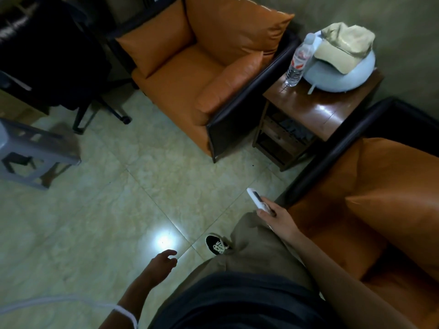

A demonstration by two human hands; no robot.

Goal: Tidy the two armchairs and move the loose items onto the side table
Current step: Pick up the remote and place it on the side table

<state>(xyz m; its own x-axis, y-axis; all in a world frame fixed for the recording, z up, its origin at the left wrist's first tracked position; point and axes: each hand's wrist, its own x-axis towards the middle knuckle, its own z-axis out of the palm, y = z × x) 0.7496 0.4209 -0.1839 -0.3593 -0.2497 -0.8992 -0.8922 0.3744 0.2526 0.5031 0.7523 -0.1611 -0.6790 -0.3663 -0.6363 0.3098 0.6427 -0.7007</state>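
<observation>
Two orange leather armchairs [204, 74] [384, 205] flank a dark wooden side table [316, 108] carrying a pale round appliance, a beige cap [344, 47] and a water bottle [298, 61]. The right hand [279, 220] grips a white remote control [257, 201] — its display end jutting past the fingers, over the floor, well short of the table. The left hand [164, 261] hangs loosely spread, holding nothing.

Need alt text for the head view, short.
Right hand holds a white remote near an orange armchair; left hand is empty. Side table between the chairs carries a bottle and cap.
</observation>
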